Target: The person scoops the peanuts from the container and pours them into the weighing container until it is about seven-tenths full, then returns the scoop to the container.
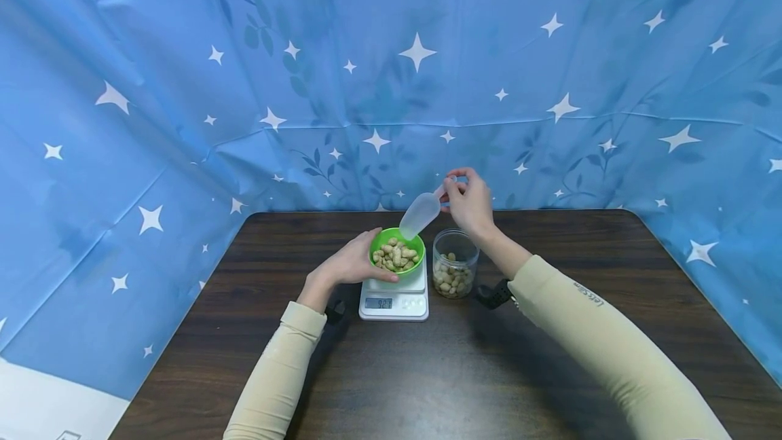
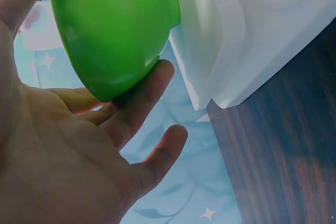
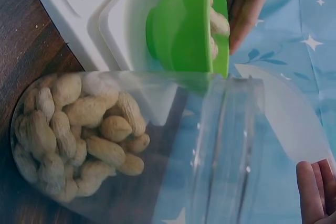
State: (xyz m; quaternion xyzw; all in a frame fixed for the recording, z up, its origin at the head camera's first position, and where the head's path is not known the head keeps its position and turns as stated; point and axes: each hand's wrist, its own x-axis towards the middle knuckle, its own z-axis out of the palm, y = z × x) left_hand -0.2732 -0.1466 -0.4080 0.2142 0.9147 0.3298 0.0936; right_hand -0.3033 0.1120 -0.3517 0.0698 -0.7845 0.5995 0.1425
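A bright green bowl (image 2: 113,30) of unshelled peanuts (image 1: 396,254) sits on a white kitchen scale (image 1: 403,307). My left hand (image 1: 353,260) holds the bowl from its left, thumb along the near side and fingers round the far side. Between thumb and fingers, my right hand (image 1: 473,208) pinches the handle of a translucent plastic scoop (image 1: 420,214). The scoop tilts down to the left, its lip right over the bowl's far rim; no peanuts show in it. Just right of the scale stands an open clear jar (image 3: 215,140), its lower part filled with peanuts.
Digits are lit on the scale's display (image 1: 378,303). Everything stands on a dark wood-grain table (image 1: 391,379). Behind its far edge hangs a blue curtain (image 1: 464,73) with white stars. A black wrist strap (image 1: 493,295) shows below the right forearm, close to the jar.
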